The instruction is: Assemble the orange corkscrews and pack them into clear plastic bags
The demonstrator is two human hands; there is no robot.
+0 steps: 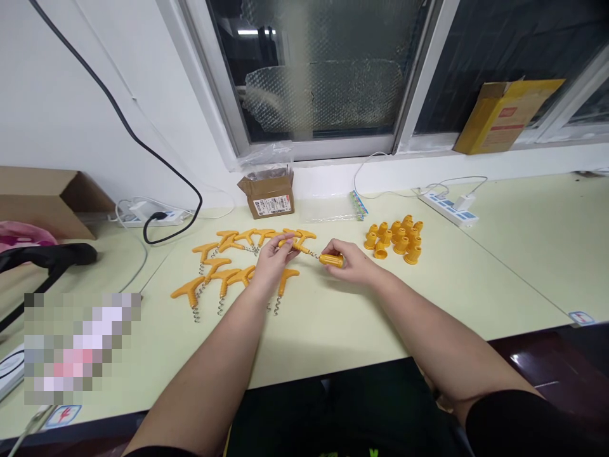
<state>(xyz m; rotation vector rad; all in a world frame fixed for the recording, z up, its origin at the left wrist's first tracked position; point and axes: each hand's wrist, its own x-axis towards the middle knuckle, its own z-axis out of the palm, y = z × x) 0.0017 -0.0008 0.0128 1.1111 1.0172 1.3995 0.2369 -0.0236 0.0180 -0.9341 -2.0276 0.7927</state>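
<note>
Fingers of both hands are clamped on something, none spread wide. From the left, yellow plastic T-handled corkscrews with silvery metal spirals (189, 289) lie loosely grouped on the pale yellow-green table (333, 336), probably placed there for the left hand's easy reach. Beside them, the left hand (272, 259) pinches one yellow T-handled corkscrew (302, 249) at its handle, apparently leaving the spiral exposed and pointing right. The spiral's tip meets or nearly meets a yellow ribbed plastic sleeve (331, 260); I cannot tell whether they touch. The right hand (351, 261) grips that sleeve, thumb and fingers closed around it, seemingly to keep it lined up. Further right, similar yellow hollow sleeves (400, 244) cluster, likely kept within the right hand's range.
</note>
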